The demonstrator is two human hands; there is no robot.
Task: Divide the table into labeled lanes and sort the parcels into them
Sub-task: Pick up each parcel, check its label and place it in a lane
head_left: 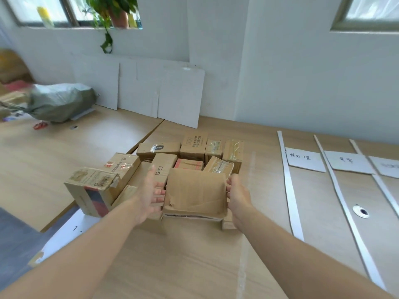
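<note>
Left hand [150, 190] presses fairly straight fingers on the left side of a torn cardboard box [197, 190]. Right hand [237, 196] curls its fingers round the right edge. Box is held between both hands, at the near side of the parcel pile [190, 152] mid-table [172, 255]. White strip dividers [289, 190] and handwritten paper labels [304, 161] lie well to the right. Grey sack [60, 101] far left.

Wooden counter [194, 255], pale grain. Carries: cluster of cardboard parcels [190, 152], centre; three white strips [289, 186] laid lengthwise at right, with handwritten paper labels [304, 159] between them; round cable grommet [361, 211]; grey sack [60, 101], far left.
</note>
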